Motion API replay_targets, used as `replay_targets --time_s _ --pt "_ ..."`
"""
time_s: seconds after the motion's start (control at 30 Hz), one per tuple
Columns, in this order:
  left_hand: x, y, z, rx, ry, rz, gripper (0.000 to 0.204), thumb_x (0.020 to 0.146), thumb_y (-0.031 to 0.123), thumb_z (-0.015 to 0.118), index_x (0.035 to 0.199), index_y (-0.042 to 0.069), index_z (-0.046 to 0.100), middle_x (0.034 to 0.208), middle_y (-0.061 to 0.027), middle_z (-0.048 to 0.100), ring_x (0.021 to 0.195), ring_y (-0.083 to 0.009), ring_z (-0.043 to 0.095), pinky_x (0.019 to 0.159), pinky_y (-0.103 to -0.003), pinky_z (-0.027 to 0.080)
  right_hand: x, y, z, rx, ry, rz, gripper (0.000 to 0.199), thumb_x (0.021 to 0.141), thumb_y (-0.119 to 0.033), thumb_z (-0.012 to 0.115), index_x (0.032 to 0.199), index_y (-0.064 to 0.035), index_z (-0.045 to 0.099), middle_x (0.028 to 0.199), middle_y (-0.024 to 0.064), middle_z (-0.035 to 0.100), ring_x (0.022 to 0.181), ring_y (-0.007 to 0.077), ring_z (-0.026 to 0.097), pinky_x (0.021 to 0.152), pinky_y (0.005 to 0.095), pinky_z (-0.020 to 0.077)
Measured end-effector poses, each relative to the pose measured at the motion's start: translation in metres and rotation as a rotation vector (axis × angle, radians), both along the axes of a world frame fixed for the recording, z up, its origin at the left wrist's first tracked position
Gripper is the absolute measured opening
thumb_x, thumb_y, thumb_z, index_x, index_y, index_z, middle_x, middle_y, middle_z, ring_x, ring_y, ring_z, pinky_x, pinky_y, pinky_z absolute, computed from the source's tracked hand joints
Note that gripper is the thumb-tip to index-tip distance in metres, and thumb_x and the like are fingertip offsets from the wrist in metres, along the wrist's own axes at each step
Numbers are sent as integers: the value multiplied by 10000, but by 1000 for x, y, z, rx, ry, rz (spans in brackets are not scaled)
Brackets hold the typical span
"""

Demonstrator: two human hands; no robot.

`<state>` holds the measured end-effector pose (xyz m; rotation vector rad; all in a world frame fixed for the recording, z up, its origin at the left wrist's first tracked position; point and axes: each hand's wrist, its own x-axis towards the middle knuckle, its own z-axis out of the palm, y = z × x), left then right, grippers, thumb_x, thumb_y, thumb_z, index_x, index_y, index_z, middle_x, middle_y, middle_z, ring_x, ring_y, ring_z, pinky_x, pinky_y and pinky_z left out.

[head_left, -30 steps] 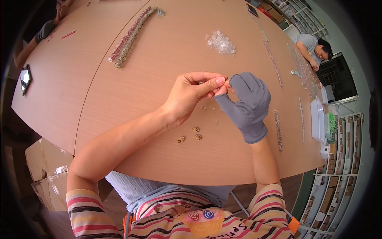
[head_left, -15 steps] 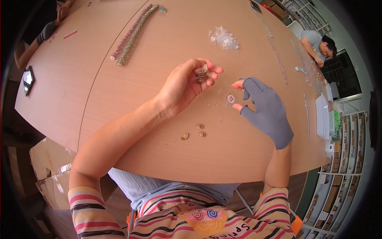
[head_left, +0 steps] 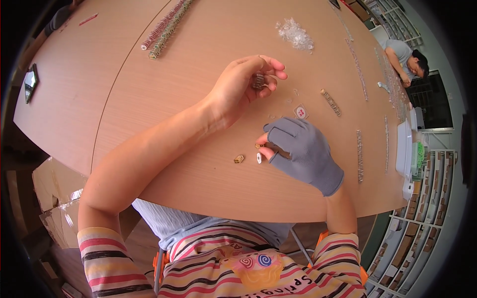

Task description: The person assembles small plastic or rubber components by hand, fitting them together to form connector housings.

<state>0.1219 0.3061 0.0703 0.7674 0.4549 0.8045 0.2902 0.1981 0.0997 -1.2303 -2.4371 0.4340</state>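
My left hand [head_left: 248, 84] is raised over the table with its palm turned sideways and fingers curled round a short stack of small striped pieces [head_left: 258, 81]. Lower down and to the right, my right hand [head_left: 300, 151] wears a grey fingerless glove. Its thumb and forefinger close on a small gold piece [head_left: 259, 146], partly covered by the fingertips. Just below the fingertips lies a white-faced small piece [head_left: 259, 158], and left of it another gold piece [head_left: 239, 159]. Beyond the glove sits a clear square tile [head_left: 300, 111] with a pink-and-white centre.
A pile of clear bits [head_left: 295, 35] lies at the back. Two long beaded rods [head_left: 166, 30] lie back left, a phone [head_left: 31, 83] far left. Short beaded rows [head_left: 331, 103] are on the right, near white trays [head_left: 404, 149]. A person [head_left: 405, 57] sits far right.
My right hand has moved from beside the square tile down and left to the small gold pieces and pinches one. The gold-rimmed piece at my left fingertips no longer shows. The view has shifted slightly.
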Motion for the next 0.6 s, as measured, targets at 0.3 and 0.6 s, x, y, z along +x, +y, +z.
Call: replay_targets --time_s 0.3,0.6 --pt "9 -17 0 -14 -29 -413 365 1002 322 634 1165 0 681 987 -16 674 815 -58 553 748 -220 472 26 2 42 266 140 -288 207 736 -86 799 898 -87 671 848 29 649 730 192 642 632 327 513" --pt "8 -20 2 -56 -67 -347 295 973 230 681 1150 -5 709 987 -45 720 741 -41 535 722 -186 498 16 1 31 490 103 -366 205 760 -141 815 896 -117 665 857 24 630 731 186 619 653 339 496"
